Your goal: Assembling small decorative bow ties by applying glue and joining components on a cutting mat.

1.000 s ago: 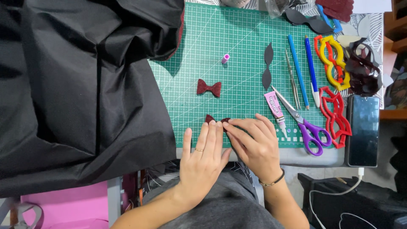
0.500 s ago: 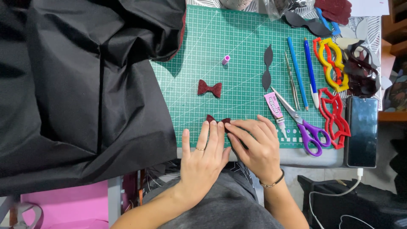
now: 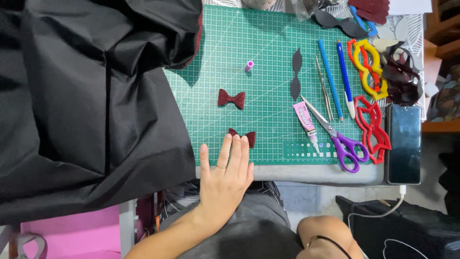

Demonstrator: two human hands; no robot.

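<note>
Broadly, a crumpled black fabric sheet (image 3: 91,96) covers the green gridded cutting mat (image 3: 268,48) at its left edge. Flat and unclenched, the left hand (image 3: 224,175) lies at the mat's near edge, fingertips pressing a dark red glitter bow (image 3: 243,137). Only the right wrist shows, so its grasp is probably unreadable. Another matching bow (image 3: 231,98) sits mid-mat.

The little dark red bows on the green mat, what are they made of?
Both small dark red bows, one under the left hand's fingertips and one farther up the mat, look like glittery craft foam or felt: grainy, sparkly surface, clean-cut edges. The exact material is unclear.
</note>
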